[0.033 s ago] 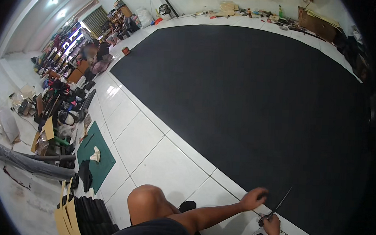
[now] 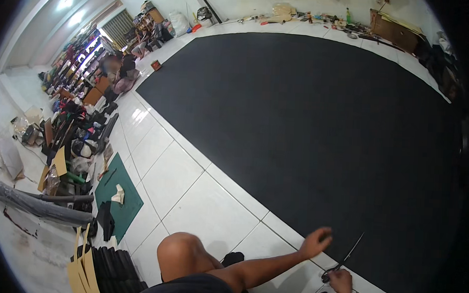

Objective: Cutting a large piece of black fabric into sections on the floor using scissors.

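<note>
Scissors (image 2: 346, 257) lie at the near edge of a large black sheet (image 2: 297, 144), their blades pointing away over the dark surface and their handles toward the person. The right hand (image 2: 340, 281) is bent at the handles; I cannot tell whether its fingers are closed around them. The left hand (image 2: 315, 243) is near the blades, over the sheet's edge, empty, with fingers loosely curled; whether it touches the sheet is unclear.

The sheet spreads across a white tiled floor (image 2: 183, 191). The person's bent knee (image 2: 177, 251) is to the left of the hands. Farther left, a green mat (image 2: 130, 210) bears a small whitish piece (image 2: 118, 194), with a black piece (image 2: 105, 220) at its near edge. Below these is a row of black bundles (image 2: 115, 269). A small reddish box (image 2: 156, 65) stands near the sheet's far left corner, and another person (image 2: 123, 76) sits beyond. A brown box (image 2: 394, 30) rests by the far wall.
</note>
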Available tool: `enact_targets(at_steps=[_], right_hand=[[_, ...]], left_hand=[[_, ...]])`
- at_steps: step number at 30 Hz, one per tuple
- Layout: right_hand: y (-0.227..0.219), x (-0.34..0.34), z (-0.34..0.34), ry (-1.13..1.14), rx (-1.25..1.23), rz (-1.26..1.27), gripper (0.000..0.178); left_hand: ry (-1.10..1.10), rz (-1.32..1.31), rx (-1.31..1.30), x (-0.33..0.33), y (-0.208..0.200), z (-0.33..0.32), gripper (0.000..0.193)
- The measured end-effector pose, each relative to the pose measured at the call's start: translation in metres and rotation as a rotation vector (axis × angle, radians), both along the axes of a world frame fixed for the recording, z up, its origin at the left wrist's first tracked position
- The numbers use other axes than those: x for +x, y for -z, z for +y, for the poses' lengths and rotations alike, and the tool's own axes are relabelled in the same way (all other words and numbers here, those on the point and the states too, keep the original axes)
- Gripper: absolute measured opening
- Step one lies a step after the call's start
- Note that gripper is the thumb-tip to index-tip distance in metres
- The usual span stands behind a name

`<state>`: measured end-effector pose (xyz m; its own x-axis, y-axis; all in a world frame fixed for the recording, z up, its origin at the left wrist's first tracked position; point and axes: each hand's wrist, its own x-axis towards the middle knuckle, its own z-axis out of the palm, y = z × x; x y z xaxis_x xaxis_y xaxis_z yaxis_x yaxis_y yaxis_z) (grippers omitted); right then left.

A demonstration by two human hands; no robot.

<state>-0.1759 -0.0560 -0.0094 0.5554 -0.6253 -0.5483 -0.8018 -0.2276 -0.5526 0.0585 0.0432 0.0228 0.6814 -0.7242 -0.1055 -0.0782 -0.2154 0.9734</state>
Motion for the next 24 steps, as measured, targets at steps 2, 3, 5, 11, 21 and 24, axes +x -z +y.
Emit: enact_targets(at_steps=[2,3,5,11,21,24], right_hand=[[0.001,-0.026,-0.033,0.091,-0.009,-0.201,0.026],[-0.018,-0.020,-0.051,0.294,-0.013,-0.328,0.024],[-0.040,-0.035,-0.089,0.623,0.007,-0.914,0.057],[-0.293,0.060,-0.106,0.433,-1.071,-0.958,0.094],[-0.320,0.142,-0.057,0.282,-0.609,-1.377,0.120],[-0.308,0.139,-0.060,0.348,-0.569,-1.367,0.117]], left_hand=[[-0.328,0.386,0.043,0.039,-0.018,-0.023,0.047],[-0.468,0.642,0.054,0.062,-0.039,-0.028,0.057],[-0.583,0.906,0.054,0.099,-0.108,-0.045,0.067],[-0.084,-0.881,-0.349,0.079,-0.303,-0.062,0.102],[0.235,-0.451,-0.598,0.033,-0.292,-0.079,0.095],[0.121,-0.077,-0.698,0.048,-0.282,-0.067,0.085]])
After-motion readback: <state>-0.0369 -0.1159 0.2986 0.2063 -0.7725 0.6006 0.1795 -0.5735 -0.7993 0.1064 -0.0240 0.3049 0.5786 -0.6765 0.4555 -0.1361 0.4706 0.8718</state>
